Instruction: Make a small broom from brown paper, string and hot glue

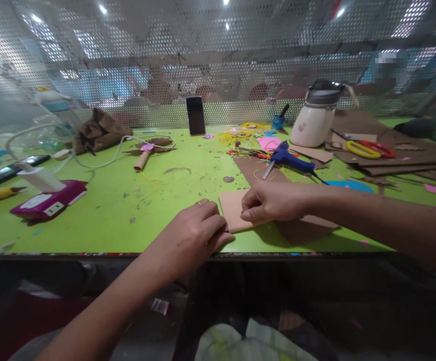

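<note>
A light tan piece of card lies near the front edge of the green table. My right hand rests on it with curled fingers pressed down on its surface. At the card's left front corner, my left hand has bent fingers and the thumb close together against the edge. Beneath and behind the card is darker brown paper. A blue glue gun lies just beyond my right hand.
A purple power socket with a white cable sits at left. An upright phone stands at the back. A white jug, scissors and brown sheets are at right. Yellow scraps lie behind the glue gun.
</note>
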`<move>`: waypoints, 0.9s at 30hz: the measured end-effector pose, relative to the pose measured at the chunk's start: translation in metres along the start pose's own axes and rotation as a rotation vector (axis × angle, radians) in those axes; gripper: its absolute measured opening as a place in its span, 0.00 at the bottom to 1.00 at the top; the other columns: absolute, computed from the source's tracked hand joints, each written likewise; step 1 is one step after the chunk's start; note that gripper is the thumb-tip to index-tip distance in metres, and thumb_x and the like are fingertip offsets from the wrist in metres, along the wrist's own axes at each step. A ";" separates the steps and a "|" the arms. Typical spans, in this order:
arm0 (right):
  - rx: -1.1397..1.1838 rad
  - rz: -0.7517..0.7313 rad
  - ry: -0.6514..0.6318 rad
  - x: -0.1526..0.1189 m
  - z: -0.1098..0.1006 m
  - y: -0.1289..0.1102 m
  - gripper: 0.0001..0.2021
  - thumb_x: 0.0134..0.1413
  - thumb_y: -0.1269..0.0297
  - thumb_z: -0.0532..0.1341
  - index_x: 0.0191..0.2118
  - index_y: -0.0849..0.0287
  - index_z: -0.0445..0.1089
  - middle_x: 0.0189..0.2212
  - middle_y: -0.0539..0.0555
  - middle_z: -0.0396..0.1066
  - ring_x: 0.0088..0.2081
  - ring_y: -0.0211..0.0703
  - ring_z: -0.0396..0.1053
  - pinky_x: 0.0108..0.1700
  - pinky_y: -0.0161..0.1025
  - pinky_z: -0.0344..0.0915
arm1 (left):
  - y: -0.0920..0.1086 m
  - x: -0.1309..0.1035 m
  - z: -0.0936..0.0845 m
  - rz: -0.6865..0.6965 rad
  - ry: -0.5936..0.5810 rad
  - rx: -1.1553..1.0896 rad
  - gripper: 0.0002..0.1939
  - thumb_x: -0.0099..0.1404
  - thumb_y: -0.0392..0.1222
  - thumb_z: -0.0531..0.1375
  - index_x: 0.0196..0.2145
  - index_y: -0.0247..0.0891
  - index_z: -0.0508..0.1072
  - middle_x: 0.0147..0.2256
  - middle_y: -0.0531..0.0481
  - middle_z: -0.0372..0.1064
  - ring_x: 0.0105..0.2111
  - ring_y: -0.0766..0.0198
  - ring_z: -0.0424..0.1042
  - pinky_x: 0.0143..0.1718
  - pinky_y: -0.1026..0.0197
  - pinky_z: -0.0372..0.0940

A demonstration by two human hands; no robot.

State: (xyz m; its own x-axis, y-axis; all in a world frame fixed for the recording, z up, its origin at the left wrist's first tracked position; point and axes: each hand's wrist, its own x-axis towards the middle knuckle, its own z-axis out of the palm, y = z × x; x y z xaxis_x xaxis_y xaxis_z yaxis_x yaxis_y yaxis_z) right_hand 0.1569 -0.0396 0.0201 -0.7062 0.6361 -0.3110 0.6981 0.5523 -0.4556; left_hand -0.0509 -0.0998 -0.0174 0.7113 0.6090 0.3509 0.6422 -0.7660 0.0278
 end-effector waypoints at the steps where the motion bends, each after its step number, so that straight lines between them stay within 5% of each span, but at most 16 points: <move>1: 0.006 -0.002 0.007 -0.001 0.001 0.000 0.10 0.50 0.64 0.55 0.22 0.62 0.65 0.18 0.47 0.54 0.22 0.33 0.51 0.23 0.32 0.47 | 0.000 0.000 0.000 0.000 0.001 -0.004 0.11 0.65 0.42 0.54 0.29 0.34 0.70 0.28 0.47 0.62 0.28 0.65 0.60 0.28 0.63 0.56; 15: -0.001 0.056 -0.043 0.006 -0.005 -0.003 0.09 0.48 0.63 0.56 0.26 0.61 0.69 0.19 0.48 0.60 0.23 0.34 0.56 0.23 0.32 0.50 | 0.003 0.000 -0.001 -0.034 -0.014 0.032 0.08 0.67 0.39 0.51 0.38 0.36 0.68 0.29 0.49 0.63 0.30 0.64 0.62 0.30 0.63 0.56; 27: -0.012 -0.013 -0.050 0.008 -0.005 0.003 0.10 0.51 0.62 0.57 0.30 0.62 0.72 0.22 0.50 0.67 0.24 0.36 0.60 0.25 0.32 0.52 | 0.003 0.001 0.005 -0.062 0.059 -0.031 0.13 0.67 0.39 0.51 0.31 0.35 0.73 0.29 0.48 0.62 0.28 0.66 0.61 0.27 0.65 0.55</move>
State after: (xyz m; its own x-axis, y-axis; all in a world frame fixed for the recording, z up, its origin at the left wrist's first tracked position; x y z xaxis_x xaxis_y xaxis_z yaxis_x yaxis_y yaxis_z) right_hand 0.1539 -0.0298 0.0201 -0.7204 0.6008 -0.3466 0.6897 0.5676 -0.4497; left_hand -0.0469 -0.1010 -0.0215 0.6518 0.6429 0.4023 0.6744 -0.7340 0.0802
